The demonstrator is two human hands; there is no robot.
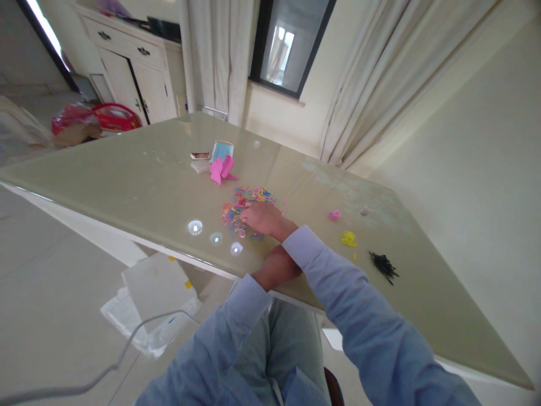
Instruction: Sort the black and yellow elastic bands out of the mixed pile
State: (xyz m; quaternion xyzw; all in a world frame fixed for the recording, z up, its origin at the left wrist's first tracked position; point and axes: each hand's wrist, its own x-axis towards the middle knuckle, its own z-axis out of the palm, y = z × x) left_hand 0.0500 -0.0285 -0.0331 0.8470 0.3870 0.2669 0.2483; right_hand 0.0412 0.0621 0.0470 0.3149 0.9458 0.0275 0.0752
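My right hand (pixel 262 218) reaches over the near right side of a loose pile of small multicoloured pieces (pixel 236 213), its fingertips touching them; what they hold, if anything, is too small to tell. My left hand (pixel 282 266) lies at the table's front edge, partly under my right wrist and sleeve, with its fingers hidden. To the right on the table are a small pink clump (pixel 335 215), a yellow heap (pixel 349 239) and a bundle of black strips (pixel 383 265).
Behind the pile lie a folded pink item (pixel 222 169), a blue mask (pixel 222 150) and a small packet (pixel 200 155). The glossy table (pixel 127 180) has its front edge against my lap. White sheets (pixel 158 287) lie on the floor at left.
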